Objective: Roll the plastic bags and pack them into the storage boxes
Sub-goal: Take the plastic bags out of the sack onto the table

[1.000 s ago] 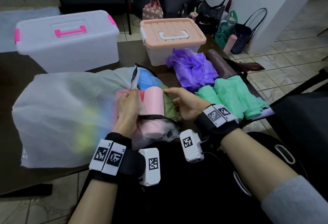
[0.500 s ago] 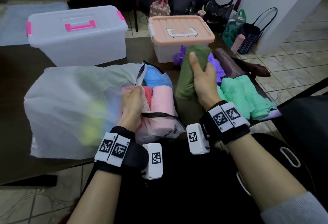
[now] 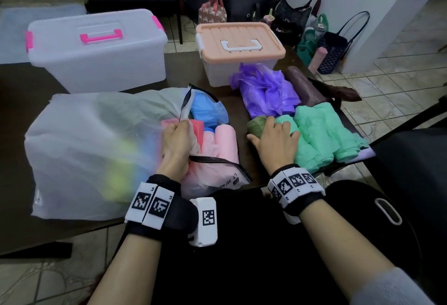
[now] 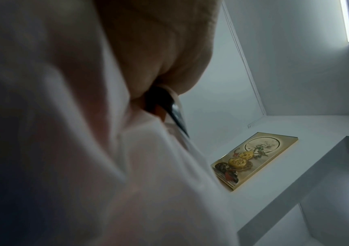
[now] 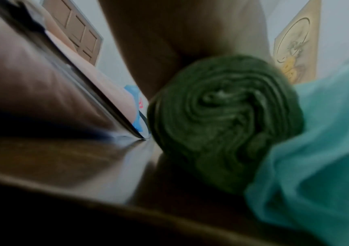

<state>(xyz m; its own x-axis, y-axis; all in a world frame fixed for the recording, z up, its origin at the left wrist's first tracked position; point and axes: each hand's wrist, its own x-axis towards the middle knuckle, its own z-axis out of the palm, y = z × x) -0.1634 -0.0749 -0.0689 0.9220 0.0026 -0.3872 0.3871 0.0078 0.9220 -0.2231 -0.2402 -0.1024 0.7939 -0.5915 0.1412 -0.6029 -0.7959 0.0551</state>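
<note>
Right hand (image 3: 275, 135) lies curled over the olive roll (image 3: 257, 124) near the table's (image 3: 14, 116) front edge, left hand (image 3: 175, 144) fists the sack's (image 3: 92, 150) mouth — that roll looks light, squashy and slick, so best gripped round its middle.
</note>
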